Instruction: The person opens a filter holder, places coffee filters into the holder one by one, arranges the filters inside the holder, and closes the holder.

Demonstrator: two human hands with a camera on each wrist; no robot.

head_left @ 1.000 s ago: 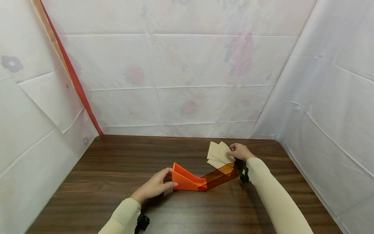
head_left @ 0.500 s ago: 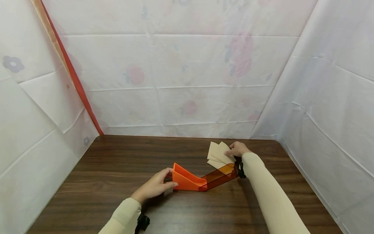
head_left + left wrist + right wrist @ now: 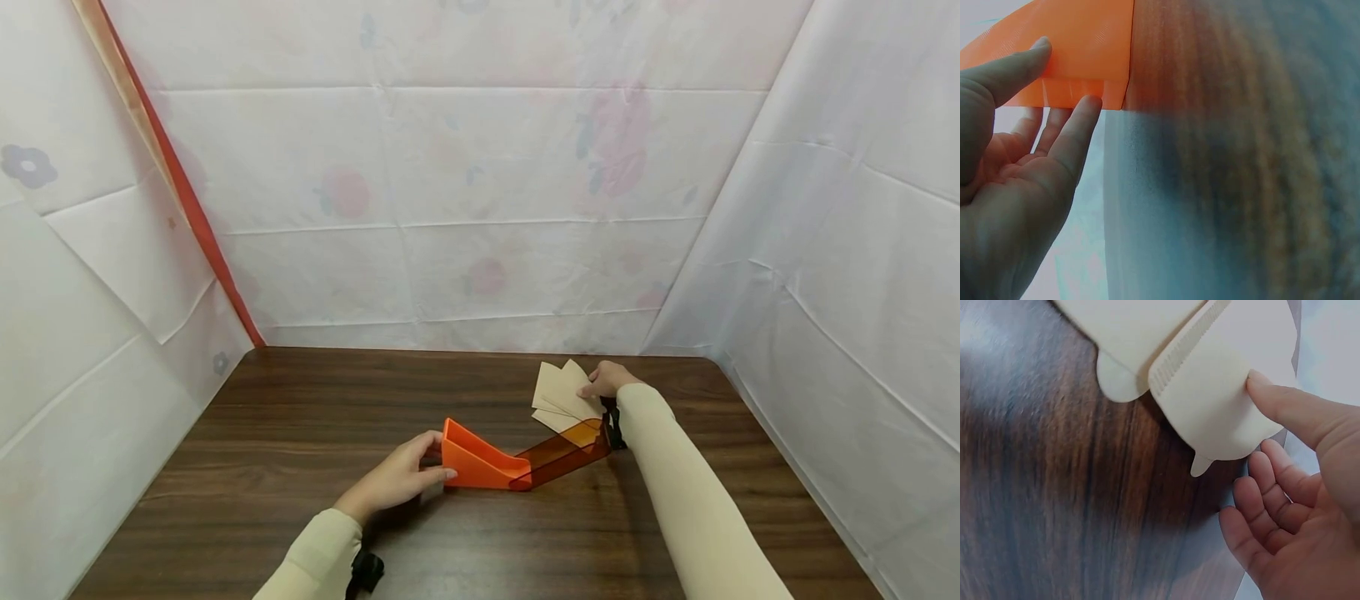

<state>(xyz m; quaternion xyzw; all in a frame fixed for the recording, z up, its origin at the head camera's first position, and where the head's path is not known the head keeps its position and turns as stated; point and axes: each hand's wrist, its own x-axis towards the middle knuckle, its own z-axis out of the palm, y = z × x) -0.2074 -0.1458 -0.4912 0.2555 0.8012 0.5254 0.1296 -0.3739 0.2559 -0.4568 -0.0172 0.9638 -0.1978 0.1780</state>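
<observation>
My left hand (image 3: 401,477) holds the back end of an orange filter box (image 3: 480,465), thumb on its near side. In the left wrist view the fingertips lie against the edge of the orange wall (image 3: 1085,37). The box's see-through amber lid (image 3: 564,454) is swung open to the right. Behind the lid, several tan paper coffee filters (image 3: 551,383) lie fanned and overlapping. My right hand (image 3: 611,379) pinches the topmost coffee filter (image 3: 1222,400) at its right edge. The right wrist view shows the thumb on top of the paper and fingers curled at its edge; its crimped seam is visible.
The dark wood-grain table (image 3: 315,400) carries the box and filters. White printed sheeting (image 3: 480,208) stands behind the table and along both sides. A red strip (image 3: 202,225) runs down the left corner. The lid's far end overlaps the filters in the head view.
My right hand and forearm have shifted slightly left and away from me, the thumb staying on the filter's edge. The left hand and filter box have stayed in place.
</observation>
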